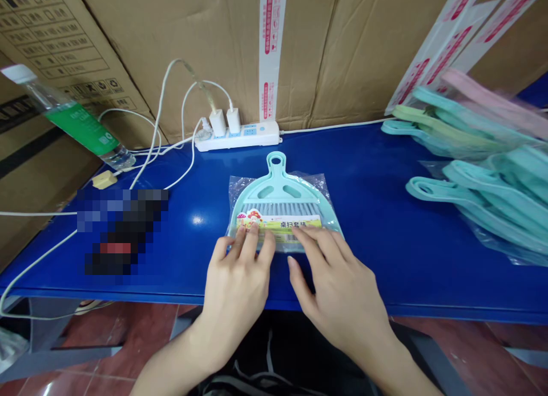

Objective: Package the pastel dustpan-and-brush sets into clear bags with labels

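Observation:
A mint-green dustpan and brush set (278,188) lies flat on the blue table in front of me, its looped handle pointing away. Clear plastic wrap (319,185) surrounds it, and a colourful paper label (278,222) crosses the bristles. My left hand (240,282) rests its outstretched fingertips on the label's left part. On the right part, the fingers of my right hand (338,276) lie spread, with the thumb apart near the pan's lower edge. Both hands press from above and grip nothing. My fingers cover the lower edge of the label.
Several wrapped dustpan sets (483,196) are piled at the right. Against the cardboard boxes (226,31) stands a power strip (240,138) with chargers and white cables. A water bottle (81,125) leans at the left, near a pixelated dark object (128,230).

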The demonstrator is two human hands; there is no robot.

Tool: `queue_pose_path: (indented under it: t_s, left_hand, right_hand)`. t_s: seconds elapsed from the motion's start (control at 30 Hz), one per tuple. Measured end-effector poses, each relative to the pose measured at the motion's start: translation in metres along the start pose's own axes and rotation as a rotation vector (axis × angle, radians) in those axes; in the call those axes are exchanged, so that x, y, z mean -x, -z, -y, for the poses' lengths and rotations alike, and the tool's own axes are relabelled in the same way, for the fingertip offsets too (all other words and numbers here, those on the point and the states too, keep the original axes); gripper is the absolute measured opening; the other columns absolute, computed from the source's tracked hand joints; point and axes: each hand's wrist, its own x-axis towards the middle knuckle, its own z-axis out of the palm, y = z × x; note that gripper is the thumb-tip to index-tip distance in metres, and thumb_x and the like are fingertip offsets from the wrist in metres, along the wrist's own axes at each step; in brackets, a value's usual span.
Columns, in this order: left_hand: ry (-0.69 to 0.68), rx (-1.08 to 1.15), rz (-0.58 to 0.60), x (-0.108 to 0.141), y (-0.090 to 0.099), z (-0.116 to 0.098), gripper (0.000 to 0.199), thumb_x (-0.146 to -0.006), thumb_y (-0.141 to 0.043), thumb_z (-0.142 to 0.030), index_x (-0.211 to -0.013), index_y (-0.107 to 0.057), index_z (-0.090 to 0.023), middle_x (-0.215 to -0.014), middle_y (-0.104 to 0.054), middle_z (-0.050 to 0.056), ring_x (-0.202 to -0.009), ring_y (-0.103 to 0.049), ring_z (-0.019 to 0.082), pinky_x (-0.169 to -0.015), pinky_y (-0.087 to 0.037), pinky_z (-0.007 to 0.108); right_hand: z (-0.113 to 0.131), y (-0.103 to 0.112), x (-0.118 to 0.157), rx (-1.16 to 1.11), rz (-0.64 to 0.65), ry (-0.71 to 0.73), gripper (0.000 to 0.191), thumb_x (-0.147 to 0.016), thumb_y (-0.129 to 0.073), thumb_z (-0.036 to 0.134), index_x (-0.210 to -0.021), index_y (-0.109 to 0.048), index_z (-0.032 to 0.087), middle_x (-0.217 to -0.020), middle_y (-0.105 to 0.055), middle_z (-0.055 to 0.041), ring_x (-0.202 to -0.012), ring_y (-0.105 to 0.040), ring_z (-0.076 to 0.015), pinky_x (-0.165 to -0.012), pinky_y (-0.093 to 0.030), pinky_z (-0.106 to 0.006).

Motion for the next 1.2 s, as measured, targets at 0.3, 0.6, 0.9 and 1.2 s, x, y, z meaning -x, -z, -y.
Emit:
queue_pose_path:
  t_s: [0.3,0.6,0.9,1.2]
  left_hand:
    - [0.189,0.311,-0.038,0.017,-0.001,0.003,0.034,-0.093,-0.04,-0.01,-0.124,-0.053,-0.01,-0.112,-0.073,0.012,-0.097,-0.07,0.021,-0.087,-0.047,0.036]
    - [0.319,0.635,-0.105,0.022,0.008,0.013,0.012,-0.094,-0.051,-0.014,-0.098,-0.058,-0.022,-0.104,-0.07,0.003,-0.103,-0.061,0.017,-0.089,-0.047,0.031]
    - [0.391,0.856,-0.019,0.026,0.013,0.017,0.026,-0.094,-0.054,-0.024,-0.068,-0.053,-0.02,-0.06,-0.056,-0.005,-0.055,-0.051,0.011,-0.056,-0.041,0.022]
    - [0.371,0.934,0.089,0.024,0.012,0.016,0.024,-0.097,-0.05,-0.027,-0.077,-0.061,-0.019,-0.067,-0.063,-0.003,-0.056,-0.054,0.01,-0.057,-0.041,0.021]
  right_hand:
    - [-0.003,0.005,0.002,-0.183,-0.031,-0.119,0.038,-0.097,-0.045,0.026,-0.133,-0.049,0.017,-0.113,-0.067,-0.0131,-0.108,-0.063,-0.0266,-0.083,-0.057,-0.041]
    - [-0.004,0.011,0.008,-0.373,-0.327,-0.249,0.027,-0.089,-0.057,0.008,-0.11,-0.064,0.024,-0.084,-0.071,-0.0011,-0.08,-0.069,-0.0191,-0.071,-0.057,-0.034]
    - [-0.002,0.016,0.004,-0.415,-0.244,-0.2,0.024,-0.089,-0.064,0.022,-0.067,-0.055,0.022,-0.055,-0.057,0.0056,-0.047,-0.056,-0.0103,-0.047,-0.046,-0.023]
    - [-0.004,0.014,0.007,-0.338,-0.258,-0.203,0.02,-0.097,-0.05,0.018,-0.086,-0.065,0.023,-0.075,-0.076,0.0009,-0.066,-0.072,-0.0157,-0.059,-0.056,-0.026]
